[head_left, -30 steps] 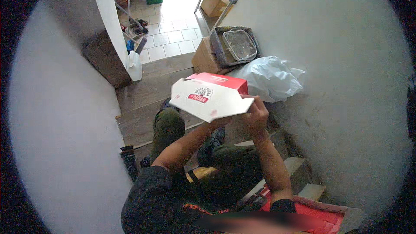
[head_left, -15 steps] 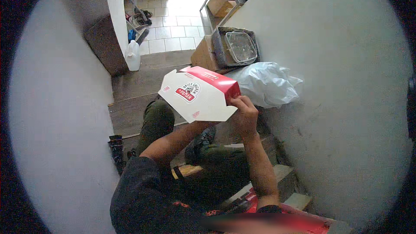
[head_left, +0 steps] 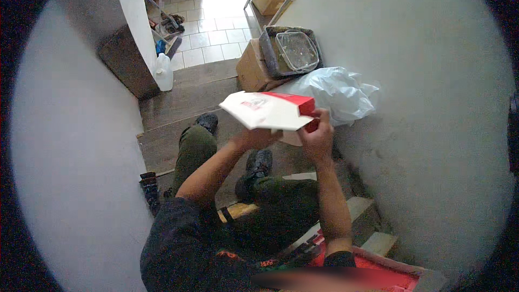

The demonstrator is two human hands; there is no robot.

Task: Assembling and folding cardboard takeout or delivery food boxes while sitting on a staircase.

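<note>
A white and red cardboard food box (head_left: 270,111), partly folded, is held up in front of my knees. Its white panel with a printed logo faces up, and red sides show at the back and right end. From below, my left hand (head_left: 260,138) supports the near edge; most of its fingers are hidden by the cardboard. My right hand (head_left: 319,138) is closed on the right end, fingers at the red side flap. A paler flap hangs below, between the hands.
Past the box lie a white plastic bag (head_left: 343,94) and a cardboard carton (head_left: 251,67) topped by a dirty grey tub (head_left: 270,54). A white jug (head_left: 164,73) stands left on the wooden steps (head_left: 184,100). Red printed material (head_left: 373,270) lies lower right. Walls rise on both sides.
The box has moved slightly right and tipped flatter, and its right end now shows an open red side. Both hands stay on it; the right fingers have shifted along that end.
</note>
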